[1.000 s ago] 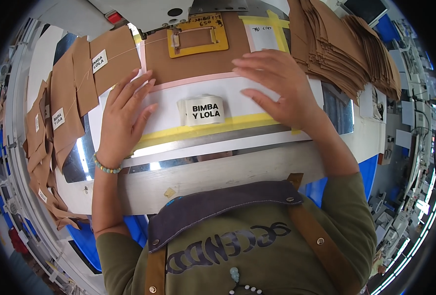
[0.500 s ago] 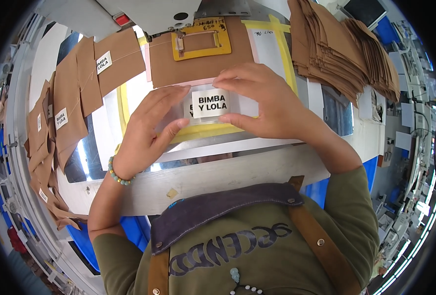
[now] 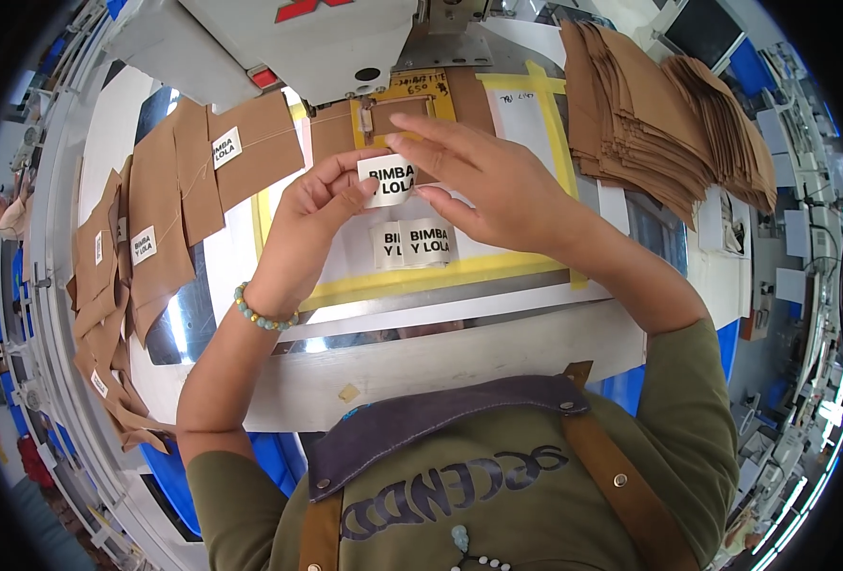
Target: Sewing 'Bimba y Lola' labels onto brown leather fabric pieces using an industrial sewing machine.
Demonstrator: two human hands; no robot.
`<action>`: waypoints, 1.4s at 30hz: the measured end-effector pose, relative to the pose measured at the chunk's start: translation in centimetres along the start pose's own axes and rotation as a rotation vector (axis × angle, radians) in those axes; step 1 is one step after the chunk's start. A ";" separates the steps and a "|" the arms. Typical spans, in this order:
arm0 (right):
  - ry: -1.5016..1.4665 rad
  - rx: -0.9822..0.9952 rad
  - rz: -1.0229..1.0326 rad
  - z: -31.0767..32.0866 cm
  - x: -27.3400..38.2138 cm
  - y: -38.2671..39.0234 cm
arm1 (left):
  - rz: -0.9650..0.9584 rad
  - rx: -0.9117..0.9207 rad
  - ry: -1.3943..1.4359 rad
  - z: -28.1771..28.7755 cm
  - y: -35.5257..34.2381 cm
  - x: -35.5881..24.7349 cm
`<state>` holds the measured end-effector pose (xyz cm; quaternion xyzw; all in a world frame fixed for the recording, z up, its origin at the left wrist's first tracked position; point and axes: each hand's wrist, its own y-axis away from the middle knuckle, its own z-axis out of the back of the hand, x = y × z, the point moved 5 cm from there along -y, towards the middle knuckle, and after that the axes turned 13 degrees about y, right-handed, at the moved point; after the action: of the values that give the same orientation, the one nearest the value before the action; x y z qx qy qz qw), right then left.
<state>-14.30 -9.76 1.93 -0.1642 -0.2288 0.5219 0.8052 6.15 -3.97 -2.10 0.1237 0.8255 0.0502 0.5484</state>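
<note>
My left hand (image 3: 322,205) pinches a small white label (image 3: 387,181) with black lettering at its left edge. It is raised above the white work surface. My right hand (image 3: 498,186) hovers at the label's right side, fingers stretched out and apart from the thumb. The thumb tip is close to the label's edge; whether it touches cannot be made out. Below both hands lie more white labels (image 3: 428,244), overlapping each other. Beyond the hands is a yellow frame template (image 3: 402,84) on a brown fabric panel (image 3: 332,131), partly covered by my hands.
A white sewing machine head (image 3: 279,43) overhangs the far side. Brown panels with labels (image 3: 163,186) are spread on the left, linked by thread. Stacks of brown panels (image 3: 631,114) lie at the far right. Yellow tape (image 3: 421,276) borders the white surface.
My left hand has lifted a label off the pile and moved away from me with it. My right hand has moved up beside that label. The view has shifted slightly.
</note>
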 end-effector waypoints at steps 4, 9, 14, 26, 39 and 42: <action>0.097 -0.058 0.192 0.3 1.0 -0.6 | 0.034 -0.053 0.086 0.4 -0.4 0.4; 0.399 -0.243 0.375 -0.3 0.9 -0.2 | 0.084 0.004 0.127 0.9 -0.7 0.8; 0.439 -0.265 0.351 -0.4 -0.2 -1.7 | 0.032 -0.010 0.161 1.0 -1.2 0.1; 0.452 -0.145 0.299 -3.8 -6.6 -2.5 | -0.463 0.017 -1.069 0.1 -2.2 -3.0; 0.521 0.113 0.267 -3.8 -5.9 -1.5 | -0.644 0.171 -1.439 0.4 -3.8 -1.5; 0.458 0.129 0.206 -2.8 -5.6 -0.1 | -0.607 0.199 -1.397 0.8 -3.8 -1.8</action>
<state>-14.67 -15.05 -1.46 -0.2490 0.0113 0.5637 0.7875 7.00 -8.11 -1.62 -0.0566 0.2858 -0.2671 0.9186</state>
